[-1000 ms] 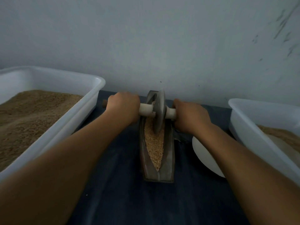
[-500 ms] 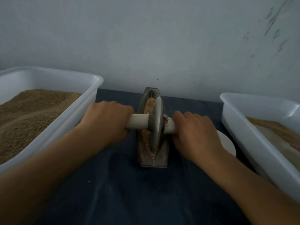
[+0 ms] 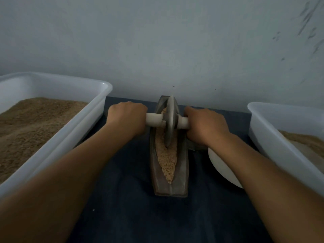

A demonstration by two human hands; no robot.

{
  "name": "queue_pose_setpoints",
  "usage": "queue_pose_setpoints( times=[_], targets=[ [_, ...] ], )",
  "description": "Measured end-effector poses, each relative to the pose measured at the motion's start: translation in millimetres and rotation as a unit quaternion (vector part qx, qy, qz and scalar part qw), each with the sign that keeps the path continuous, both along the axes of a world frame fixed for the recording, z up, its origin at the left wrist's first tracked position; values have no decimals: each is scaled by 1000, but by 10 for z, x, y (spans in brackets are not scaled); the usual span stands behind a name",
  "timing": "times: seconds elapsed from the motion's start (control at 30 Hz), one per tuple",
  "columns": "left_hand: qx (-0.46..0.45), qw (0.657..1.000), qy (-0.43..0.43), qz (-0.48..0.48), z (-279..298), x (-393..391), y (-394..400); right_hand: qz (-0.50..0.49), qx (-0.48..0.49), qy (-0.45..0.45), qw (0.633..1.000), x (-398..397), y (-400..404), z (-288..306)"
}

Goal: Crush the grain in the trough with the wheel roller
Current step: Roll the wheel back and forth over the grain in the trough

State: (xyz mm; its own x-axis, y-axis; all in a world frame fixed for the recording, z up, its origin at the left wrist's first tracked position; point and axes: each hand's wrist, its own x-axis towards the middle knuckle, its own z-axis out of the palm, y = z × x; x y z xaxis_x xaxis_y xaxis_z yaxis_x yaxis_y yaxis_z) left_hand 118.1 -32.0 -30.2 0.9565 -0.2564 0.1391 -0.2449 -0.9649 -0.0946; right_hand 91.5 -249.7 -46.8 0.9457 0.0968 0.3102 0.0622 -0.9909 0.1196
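A narrow boat-shaped metal trough (image 3: 182, 174) lies lengthwise on the dark cloth, pointing at the wall. Tan grain (image 3: 167, 158) fills its groove. The wheel roller (image 3: 170, 120), a grey metal disc on a pale wooden axle, stands in the groove in the far half of the trough. My left hand (image 3: 127, 118) grips the left end of the axle. My right hand (image 3: 205, 125) grips the right end. Both fists hide the axle's tips.
A white plastic tub (image 3: 73, 137) heaped with brown grain stands at the left. A second white tub (image 3: 273, 135) with some grain stands at the right. A white bowl (image 3: 222, 169) lies under my right forearm. The grey wall is just behind the trough.
The roller went from the far end to the near end of the trough half a second ago, and has now rolled back toward the far end with both hands on it.
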Motion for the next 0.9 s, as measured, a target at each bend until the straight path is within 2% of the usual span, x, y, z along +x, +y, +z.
queue_pose_setpoints(
  times=[0.2, 0.27, 0.47, 0.67, 0.9],
  targets=[
    [14, 1000, 15, 10, 81, 311, -125, -11, 3, 124, 992, 447, -75, 142],
    [15, 1000, 14, 11, 78, 340, -129, -13, 4, 136, 991, 475, -84, 149],
    [18, 999, 36, 12, 4, 201, -32, 3, -22, 43, 999, 242, -34, 71],
    [16, 999, 17, -42, -40, -220, 106, 24, -33, -70, 997, -384, 42, -84],
    [13, 993, -43, -113, 65, -645, 276, 54, 14, -103, 993, -972, 79, -138]
  ],
)
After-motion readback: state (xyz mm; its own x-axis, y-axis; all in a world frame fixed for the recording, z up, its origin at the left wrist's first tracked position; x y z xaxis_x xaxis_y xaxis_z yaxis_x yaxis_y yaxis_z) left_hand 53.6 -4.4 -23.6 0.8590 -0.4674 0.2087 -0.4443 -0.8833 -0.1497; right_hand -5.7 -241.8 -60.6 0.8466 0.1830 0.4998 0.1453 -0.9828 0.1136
